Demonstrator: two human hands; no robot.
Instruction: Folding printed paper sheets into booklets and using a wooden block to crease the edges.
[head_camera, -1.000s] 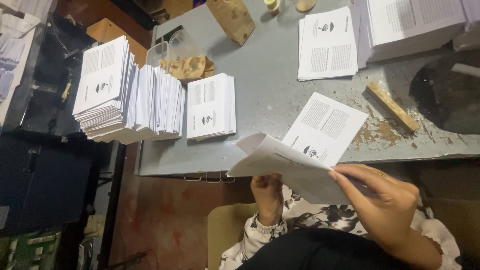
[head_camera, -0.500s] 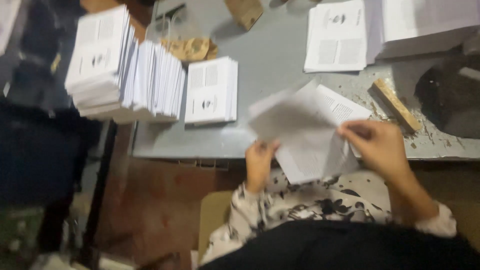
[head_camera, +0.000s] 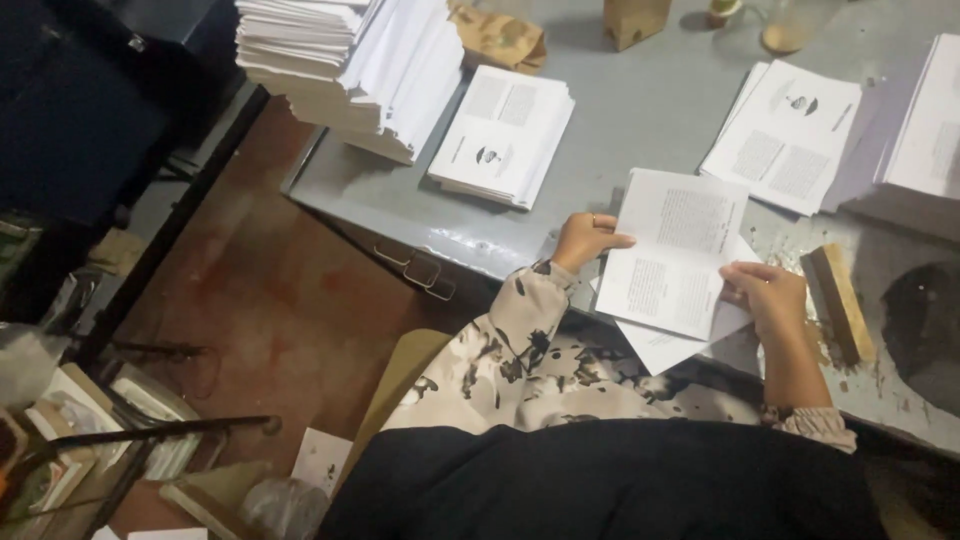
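A printed white sheet (head_camera: 672, 252) lies at the front edge of the grey metal table (head_camera: 640, 110), on top of other loose sheets (head_camera: 670, 345). My left hand (head_camera: 585, 238) grips its left edge. My right hand (head_camera: 772, 297) pinches its right edge near the lower corner. Both hands rest at the table's front edge, close to my body. My sleeves are patterned cream and black.
A small pile of folded leaflets (head_camera: 503, 135) lies left of my hands, a tall paper stack (head_camera: 345, 55) beyond it. More printed piles (head_camera: 790, 135) sit at the right. A wooden block (head_camera: 838, 300) lies by my right hand. A brown paper bag (head_camera: 500, 38) stands at the back.
The sheet was held up in the air and has come down flat onto the table's front edge. My view has shifted left and closer; both hands still hold the sheet.
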